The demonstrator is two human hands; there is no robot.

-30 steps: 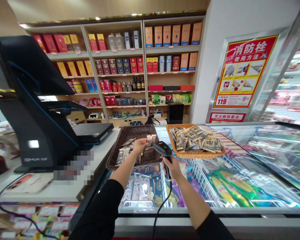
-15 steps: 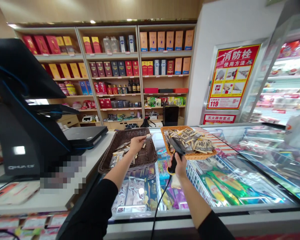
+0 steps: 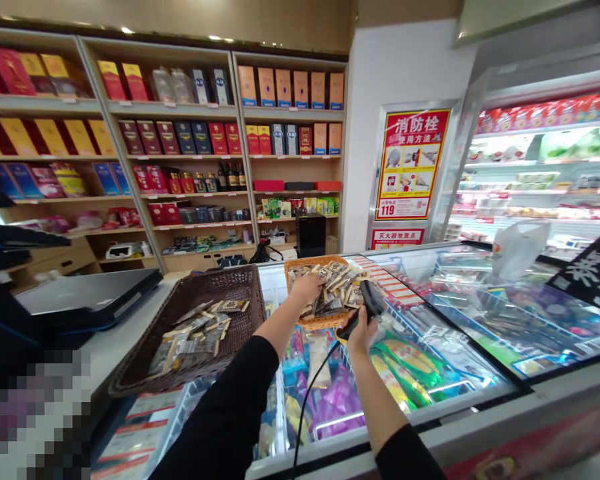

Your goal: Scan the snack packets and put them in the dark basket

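My left hand [image 3: 307, 292] reaches into the left side of the orange basket [image 3: 325, 325], its fingers closed at the small snack packets [image 3: 336, 283]; what they pinch is too small to make out. My right hand [image 3: 363, 331] is wrapped round the handle of a black handheld scanner [image 3: 373, 298], whose head is over the basket's right edge. A cable hangs down from the scanner. To the left, a dark brown wicker basket [image 3: 250, 283] holds a smaller heap of similar packets [image 3: 195, 337].
Both baskets sit along a glass-topped freezer [image 3: 490, 393] full of bagged goods. A dark flat device [image 3: 105, 293] lies on the left counter. Shelves of boxes [image 3: 190, 137] line the back wall. A plastic bag [image 3: 520, 247] stands at the right.
My left hand has moved from above the brown basket to the packets in the orange one. The view has turned right, and the scanner has shifted to the orange basket's right side.
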